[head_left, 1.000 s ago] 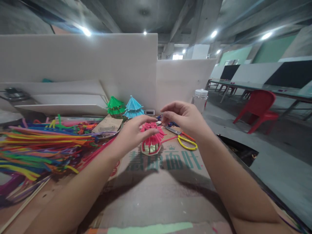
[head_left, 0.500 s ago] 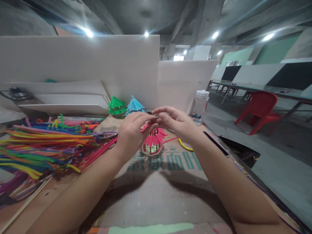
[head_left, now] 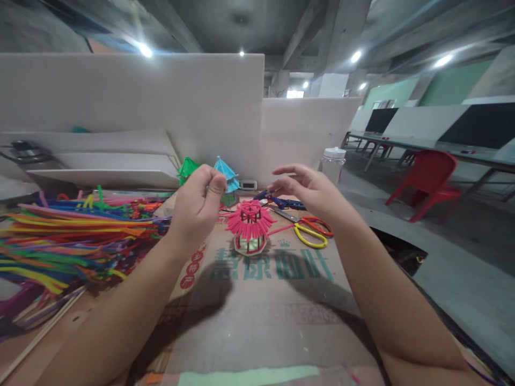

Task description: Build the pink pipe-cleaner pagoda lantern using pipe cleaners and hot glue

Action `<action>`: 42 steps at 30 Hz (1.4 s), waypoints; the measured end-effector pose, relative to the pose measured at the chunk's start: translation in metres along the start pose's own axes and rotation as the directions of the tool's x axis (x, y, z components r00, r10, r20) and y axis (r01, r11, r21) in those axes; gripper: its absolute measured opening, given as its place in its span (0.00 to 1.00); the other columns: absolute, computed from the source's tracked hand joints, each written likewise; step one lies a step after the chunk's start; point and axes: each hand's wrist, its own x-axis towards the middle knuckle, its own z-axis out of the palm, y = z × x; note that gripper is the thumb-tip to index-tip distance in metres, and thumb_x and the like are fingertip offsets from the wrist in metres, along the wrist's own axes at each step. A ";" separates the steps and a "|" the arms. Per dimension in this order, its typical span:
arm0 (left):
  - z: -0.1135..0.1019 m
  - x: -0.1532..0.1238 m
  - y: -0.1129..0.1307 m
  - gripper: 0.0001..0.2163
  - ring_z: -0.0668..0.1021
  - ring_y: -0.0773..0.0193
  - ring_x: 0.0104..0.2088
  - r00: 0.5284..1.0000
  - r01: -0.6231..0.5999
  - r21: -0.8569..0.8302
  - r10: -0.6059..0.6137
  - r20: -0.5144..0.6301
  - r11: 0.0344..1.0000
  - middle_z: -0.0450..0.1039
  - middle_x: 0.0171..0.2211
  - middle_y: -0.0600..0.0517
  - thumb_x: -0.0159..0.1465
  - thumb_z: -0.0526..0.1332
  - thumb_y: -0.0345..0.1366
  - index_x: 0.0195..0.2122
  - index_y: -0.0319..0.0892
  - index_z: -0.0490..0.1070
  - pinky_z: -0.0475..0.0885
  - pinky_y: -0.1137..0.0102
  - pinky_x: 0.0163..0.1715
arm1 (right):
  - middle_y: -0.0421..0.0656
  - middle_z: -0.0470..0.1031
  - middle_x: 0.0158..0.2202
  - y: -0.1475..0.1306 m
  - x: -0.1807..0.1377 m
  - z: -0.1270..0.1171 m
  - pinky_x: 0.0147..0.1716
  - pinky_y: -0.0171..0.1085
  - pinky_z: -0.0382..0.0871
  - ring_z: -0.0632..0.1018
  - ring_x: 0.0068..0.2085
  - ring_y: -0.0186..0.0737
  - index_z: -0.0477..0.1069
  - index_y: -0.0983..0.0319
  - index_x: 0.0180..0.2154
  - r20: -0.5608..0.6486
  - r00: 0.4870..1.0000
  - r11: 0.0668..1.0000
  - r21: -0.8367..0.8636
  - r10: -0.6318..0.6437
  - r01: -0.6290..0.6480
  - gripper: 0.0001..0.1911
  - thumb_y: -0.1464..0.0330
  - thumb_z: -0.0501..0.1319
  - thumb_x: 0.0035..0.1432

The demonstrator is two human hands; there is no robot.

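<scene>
A small pink pagoda model (head_left: 251, 221) made of fuzzy stems stands on the printed cardboard (head_left: 257, 300), between my two hands. My left hand (head_left: 197, 201) is raised to its left, fingers curled and thumb pressed in; whatever they may hold is hidden. To the right and above the model, my right hand (head_left: 308, 187) hovers with its fingers apart and nothing in them. Scissors (head_left: 309, 236) with yellow and orange handles lie beneath the right hand. Behind them is a dark blue-handled tool (head_left: 287, 202), partly hidden by that hand.
Colourful pipe cleaners (head_left: 80, 236) are heaped on the left. Green (head_left: 188, 168) and blue (head_left: 225, 174) pagoda models stand behind my left hand, near a small white device (head_left: 248, 185). A clear bottle (head_left: 332, 165) stands back right. White boards (head_left: 132, 107) wall the far side.
My hands, together above the pink model before, have parted. The left moved left and curled closed; the right shifted slightly right. The model's top and the scissors now show.
</scene>
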 end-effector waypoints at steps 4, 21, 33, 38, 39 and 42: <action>-0.009 0.003 0.007 0.13 0.73 0.65 0.32 0.969 0.198 -0.197 -0.161 0.189 0.960 0.71 0.30 0.53 0.68 0.61 0.46 0.32 0.42 0.68 0.67 0.71 0.33 | 0.46 0.83 0.38 0.002 0.003 -0.008 0.45 0.42 0.78 0.84 0.39 0.40 0.72 0.62 0.48 -0.017 1.000 1.000 0.015 -0.004 0.004 0.15 0.60 0.63 0.65; 0.013 -0.004 0.014 0.04 0.83 0.61 0.34 0.826 0.471 -0.395 -0.238 0.511 0.788 0.83 0.32 0.50 0.60 0.68 0.36 0.33 0.42 0.81 0.78 0.68 0.38 | 0.47 0.81 0.43 0.006 0.002 -0.002 0.47 0.44 0.75 0.82 0.45 0.43 0.71 0.61 0.51 0.044 0.999 0.995 -0.098 -0.031 0.035 0.15 0.61 0.61 0.66; 0.020 -0.004 0.008 0.13 0.78 0.64 0.31 0.847 0.411 -0.521 -0.102 0.521 0.748 0.75 0.29 0.52 0.67 0.63 0.47 0.35 0.42 0.72 0.75 0.69 0.34 | 0.47 0.81 0.43 0.004 -0.001 0.005 0.44 0.42 0.76 0.81 0.43 0.41 0.72 0.62 0.49 0.101 0.993 0.994 -0.088 -0.061 0.070 0.13 0.63 0.61 0.66; 0.011 -0.002 0.008 0.23 0.69 0.66 0.24 0.825 0.352 -0.376 -0.094 0.558 0.857 0.64 0.21 0.54 0.71 0.52 0.53 0.23 0.44 0.64 0.68 0.70 0.27 | 0.47 0.81 0.45 0.002 -0.003 0.004 0.45 0.41 0.75 0.81 0.44 0.41 0.73 0.62 0.48 0.113 0.991 0.990 -0.112 -0.070 0.083 0.13 0.63 0.61 0.66; 0.006 -0.001 0.009 0.25 0.68 0.66 0.23 0.797 0.351 -0.334 -0.092 0.597 0.875 0.62 0.20 0.54 0.71 0.51 0.53 0.21 0.44 0.62 0.67 0.70 0.26 | 0.47 0.81 0.45 0.003 -0.002 0.003 0.45 0.41 0.75 0.81 0.44 0.41 0.73 0.61 0.48 0.108 0.992 0.989 -0.126 -0.071 0.084 0.13 0.63 0.61 0.66; -0.010 0.002 0.015 0.21 0.73 0.64 0.27 0.647 0.282 -0.283 0.036 0.762 0.917 0.69 0.24 0.52 0.71 0.54 0.48 0.23 0.44 0.68 0.72 0.69 0.29 | 0.47 0.82 0.45 0.004 -0.001 -0.001 0.44 0.41 0.75 0.81 0.45 0.42 0.74 0.61 0.47 0.080 0.993 0.976 -0.194 -0.082 0.096 0.12 0.62 0.61 0.66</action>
